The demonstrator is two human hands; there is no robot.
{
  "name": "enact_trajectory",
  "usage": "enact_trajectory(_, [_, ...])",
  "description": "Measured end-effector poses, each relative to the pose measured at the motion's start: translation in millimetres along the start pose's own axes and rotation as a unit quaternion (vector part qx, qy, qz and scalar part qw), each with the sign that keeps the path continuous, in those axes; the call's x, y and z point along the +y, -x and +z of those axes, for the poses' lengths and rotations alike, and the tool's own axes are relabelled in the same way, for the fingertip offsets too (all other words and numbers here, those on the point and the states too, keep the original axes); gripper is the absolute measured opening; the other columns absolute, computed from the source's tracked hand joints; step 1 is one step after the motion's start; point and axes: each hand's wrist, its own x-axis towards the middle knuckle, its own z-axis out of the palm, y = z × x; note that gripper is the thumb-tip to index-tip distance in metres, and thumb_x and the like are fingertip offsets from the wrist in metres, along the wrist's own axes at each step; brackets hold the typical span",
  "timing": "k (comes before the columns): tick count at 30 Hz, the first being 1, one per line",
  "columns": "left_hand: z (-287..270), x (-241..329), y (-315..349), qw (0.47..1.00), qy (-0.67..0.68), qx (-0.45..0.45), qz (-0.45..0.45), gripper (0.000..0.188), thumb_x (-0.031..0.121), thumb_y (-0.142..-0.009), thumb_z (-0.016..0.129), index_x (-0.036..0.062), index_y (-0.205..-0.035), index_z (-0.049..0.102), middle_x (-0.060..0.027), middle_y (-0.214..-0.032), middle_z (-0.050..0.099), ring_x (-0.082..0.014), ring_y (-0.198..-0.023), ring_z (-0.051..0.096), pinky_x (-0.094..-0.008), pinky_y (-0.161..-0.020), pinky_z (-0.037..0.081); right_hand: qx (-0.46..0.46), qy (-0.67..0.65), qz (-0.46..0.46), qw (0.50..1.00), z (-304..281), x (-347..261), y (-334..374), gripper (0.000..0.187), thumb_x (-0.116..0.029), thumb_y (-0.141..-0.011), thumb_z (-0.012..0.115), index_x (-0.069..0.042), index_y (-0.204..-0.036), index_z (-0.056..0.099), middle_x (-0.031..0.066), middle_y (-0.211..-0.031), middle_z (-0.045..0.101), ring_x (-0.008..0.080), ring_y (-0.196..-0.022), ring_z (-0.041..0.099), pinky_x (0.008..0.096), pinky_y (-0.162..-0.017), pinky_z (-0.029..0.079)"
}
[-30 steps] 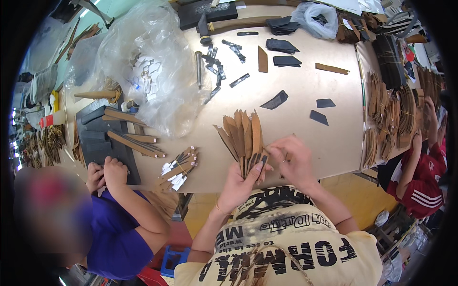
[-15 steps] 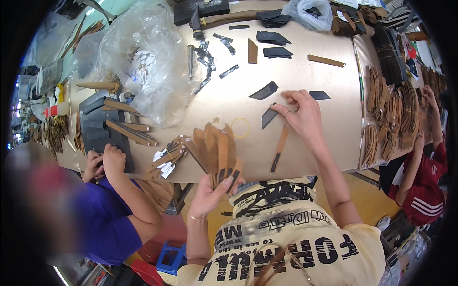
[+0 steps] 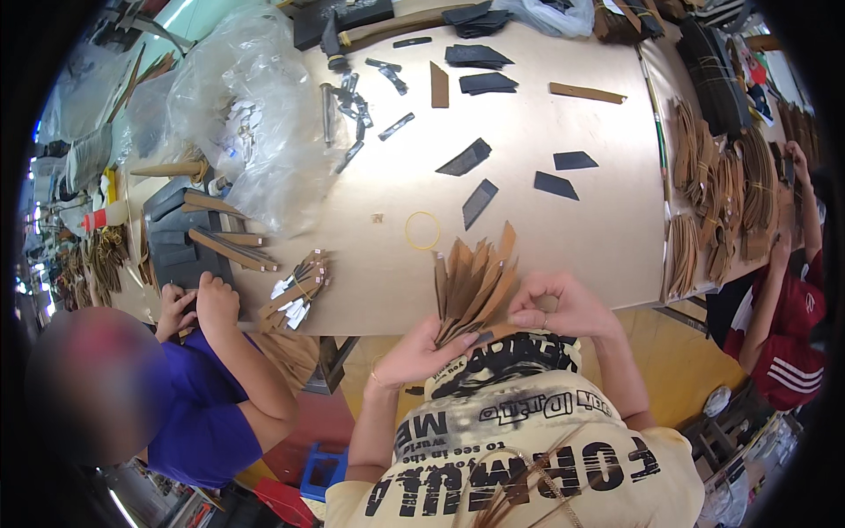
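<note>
Low at the table's front edge, my left hand (image 3: 429,352) is closed round the lower ends of a fanned bunch of brown strips (image 3: 471,280), which look like leather. Just right of the bunch, my right hand (image 3: 568,306) pinches a brown strip (image 3: 500,332) that angles toward the left thumb. Its far end is hidden by the fingers. Beyond the hands lie several slant-cut dark pieces: a mesh-like one (image 3: 480,204), another dark piece (image 3: 464,157) farther off, and two more on the right, one dark piece (image 3: 556,185) below the other (image 3: 576,160).
A yellow rubber band (image 3: 422,231) lies left of the dark pieces. Tied brown strips (image 3: 297,289) sit near the front edge. Farther off are a hammer (image 3: 333,44), small black clips (image 3: 356,101) and a plastic bag (image 3: 251,132). Co-workers flank me; strip bundles (image 3: 695,167) line the right.
My right hand has come back from the dark pieces to the bunch. The brown strip that lay on the table is gone from there. The bunch has shifted right, and the view has shifted slightly.
</note>
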Motion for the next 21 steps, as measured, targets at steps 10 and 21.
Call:
enact_trajectory(10, [-31,1,19,0.986,-0.018,0.15,0.066,0.023,0.014,-0.101,0.052,-0.0018,-0.113,0.063,-0.0036,-0.092,0.067,-0.0081,-0.078,0.057,-0.0241,-0.071,0.048,-0.016,0.633,-0.271,0.725,-13,19,-27,0.024,-0.023,-0.084,0.066,-0.005,-0.1,0.062,0.0123,-0.145,0.047,0.0291,-0.135,0.043,0.04,-0.112,0.034])
enact_trajectory(21, [-4,11,-1,0.988,0.094,0.05,0.112,0.028,0.02,-0.101,0.054,-0.0054,-0.112,0.059,-0.0128,-0.103,0.065,-0.0144,-0.079,0.061,-0.0269,-0.065,0.05,0.369,0.485,-0.027,0.793,47,54,22,0.017,-0.017,-0.089,0.066,-0.002,-0.09,0.057,0.0233,-0.151,0.036,0.0451,-0.142,0.03,0.0529,-0.113,0.028])
